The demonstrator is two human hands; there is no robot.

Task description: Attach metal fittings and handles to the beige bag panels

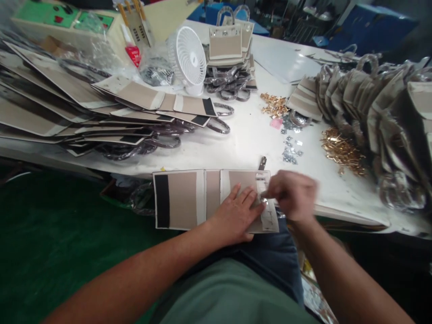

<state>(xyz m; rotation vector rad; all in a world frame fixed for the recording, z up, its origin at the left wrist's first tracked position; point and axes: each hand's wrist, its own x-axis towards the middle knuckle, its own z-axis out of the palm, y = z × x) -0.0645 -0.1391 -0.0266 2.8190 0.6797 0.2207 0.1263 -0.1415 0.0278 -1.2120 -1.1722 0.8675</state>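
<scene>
A beige bag panel (184, 198) with white strips and a black band at its left end lies at the table's front edge, partly over my lap. My left hand (236, 213) rests flat on its right part, fingers spread. Above the panel's right end my right hand (292, 193) is closed and blurred by motion. A small object, too blurred to name, shows at its fingertips near the metal fittings (263, 198). Just beyond the panel's top edge a small dark metal strip (262, 163) sticks out. A plastic-wrapped handle (141, 198) hangs off the left end.
Stacked bag panels (67, 108) cover the left side. A white fan (191, 56) stands at the back beside more stacked bags (225, 42). Gold fittings (342, 148), silver plates (290, 150) and a row of bags (357, 99) occupy the right.
</scene>
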